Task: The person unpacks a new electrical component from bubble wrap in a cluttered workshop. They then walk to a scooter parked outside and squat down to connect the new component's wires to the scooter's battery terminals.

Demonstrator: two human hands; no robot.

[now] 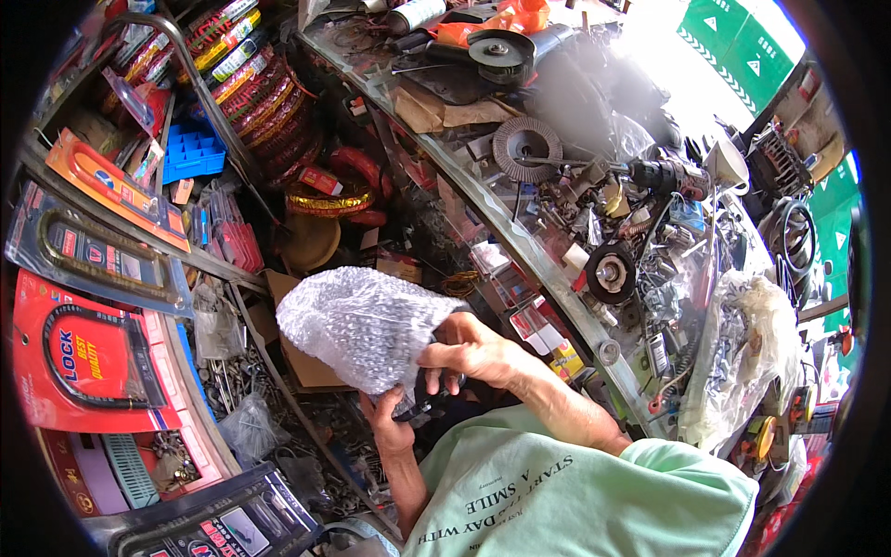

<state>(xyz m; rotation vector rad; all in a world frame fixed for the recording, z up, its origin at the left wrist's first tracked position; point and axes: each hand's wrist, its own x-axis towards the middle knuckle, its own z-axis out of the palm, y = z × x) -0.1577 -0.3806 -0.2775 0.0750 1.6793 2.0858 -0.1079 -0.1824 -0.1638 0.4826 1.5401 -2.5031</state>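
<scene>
A silvery-grey, bumpy, soft-looking bundle (357, 325), shaped somewhat like a cap, is held up in front of my chest. Its right edge is gripped by my right hand (471, 349), thumb and fingers curled round a dark rim there. From below, my left hand (392, 425) is closed on the bundle's lower end, its thumb showing and most fingers hidden. Something small and dark (429, 401) shows between the two hands; I cannot make out what it is. Whether anything lies inside the bundle is hidden.
To the right runs a cluttered glass counter (506, 227) bearing an angle grinder (501, 51), a flap disc (527, 148), a power drill (670, 176) and a plastic bag (742, 357). On the left are packaged locks (93, 357), wrapped tyres (264, 102) and a blue tray (193, 153). Behind the bundle stands a cardboard box (306, 362).
</scene>
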